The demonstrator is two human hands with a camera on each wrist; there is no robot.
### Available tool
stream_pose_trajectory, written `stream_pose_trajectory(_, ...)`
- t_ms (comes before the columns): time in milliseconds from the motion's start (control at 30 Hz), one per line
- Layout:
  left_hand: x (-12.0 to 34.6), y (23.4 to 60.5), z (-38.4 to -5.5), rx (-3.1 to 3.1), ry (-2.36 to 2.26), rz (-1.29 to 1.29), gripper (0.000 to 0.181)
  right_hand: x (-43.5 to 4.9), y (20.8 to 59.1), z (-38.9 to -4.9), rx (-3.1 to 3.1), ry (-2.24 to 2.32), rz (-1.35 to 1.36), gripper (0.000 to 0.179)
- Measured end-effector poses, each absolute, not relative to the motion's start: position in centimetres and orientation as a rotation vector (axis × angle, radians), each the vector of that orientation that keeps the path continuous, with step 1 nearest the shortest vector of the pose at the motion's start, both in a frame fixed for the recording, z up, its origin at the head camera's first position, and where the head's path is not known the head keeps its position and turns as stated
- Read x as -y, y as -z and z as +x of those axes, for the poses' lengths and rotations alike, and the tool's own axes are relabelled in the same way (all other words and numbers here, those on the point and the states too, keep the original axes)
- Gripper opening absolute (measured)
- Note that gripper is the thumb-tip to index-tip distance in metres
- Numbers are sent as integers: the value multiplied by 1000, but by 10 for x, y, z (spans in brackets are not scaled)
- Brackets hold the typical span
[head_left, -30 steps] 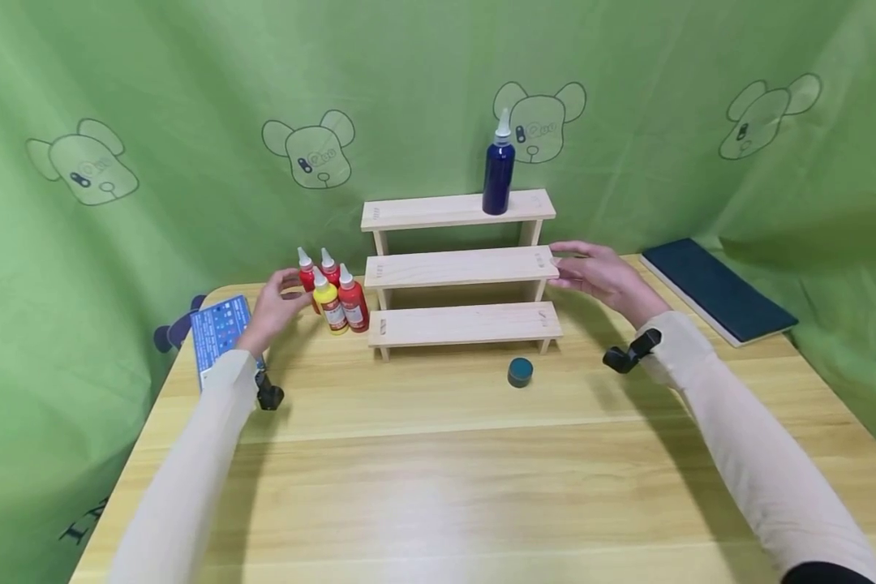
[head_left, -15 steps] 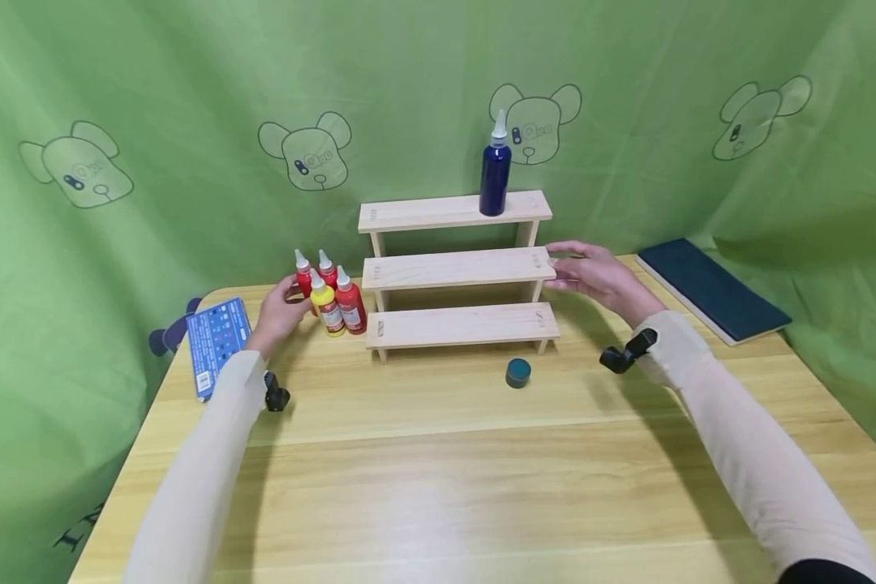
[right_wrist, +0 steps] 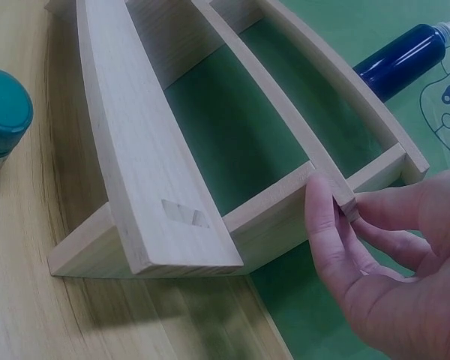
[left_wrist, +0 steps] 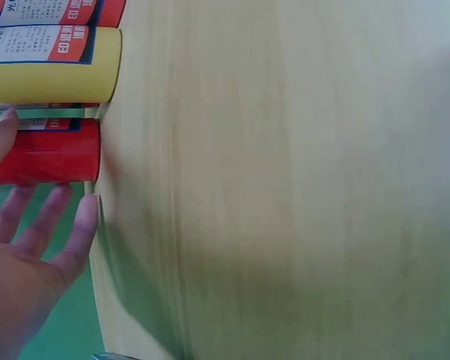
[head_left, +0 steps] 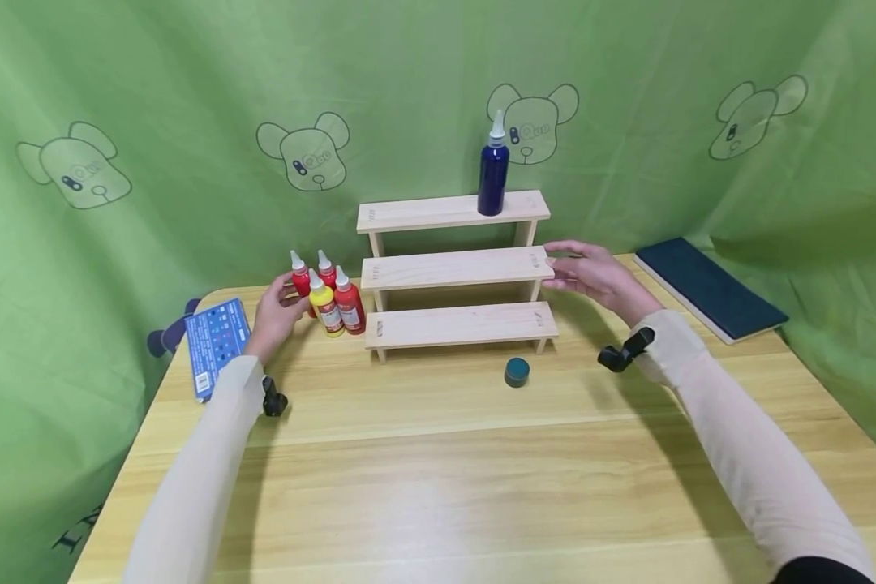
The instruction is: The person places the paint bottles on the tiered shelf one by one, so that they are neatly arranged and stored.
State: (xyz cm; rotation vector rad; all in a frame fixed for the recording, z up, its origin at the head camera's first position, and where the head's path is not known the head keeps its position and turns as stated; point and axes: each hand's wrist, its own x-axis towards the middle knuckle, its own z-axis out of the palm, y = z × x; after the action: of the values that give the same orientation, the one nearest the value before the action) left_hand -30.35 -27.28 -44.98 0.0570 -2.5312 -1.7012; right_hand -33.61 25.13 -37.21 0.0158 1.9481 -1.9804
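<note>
My left hand holds the back-left red squeeze bottle, thumb on one side and fingers on the other. Beside it stand a yellow squeeze bottle and two more red bottles, including the front red bottle. All have white pointed nozzles. With my right hand, I pinch the right end of the middle board of a three-step wooden rack; the right wrist view shows the thumb on its front edge and fingers behind. A dark blue bottle stands upright on the top board.
A small teal-lidded jar sits in front of the rack. To the left lies a blue printed card or box, and to the right a dark green notebook. Green cloth hangs close behind the table.
The back-left red bottle has shifted slightly left with my left hand, widening the gap to its neighbours. My right hand keeps its hold on the rack. The head view drifts a little.
</note>
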Motion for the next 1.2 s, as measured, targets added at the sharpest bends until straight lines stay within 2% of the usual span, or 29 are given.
stream_pose_trajectory(500, 279, 443, -301, 2327, 1711, 161, 69, -251, 369, -335, -1945, 1984, -9, 56)
stream_pose_trajectory(867, 278, 386, -288, 2220, 1840, 148, 65, -252, 370, -335, -1969, 1966, 15, 56)
stream_pose_trajectory(1200, 280, 352, -301, 2197, 1702, 40, 66, -251, 371, -337, -1963, 1964, 34, 57)
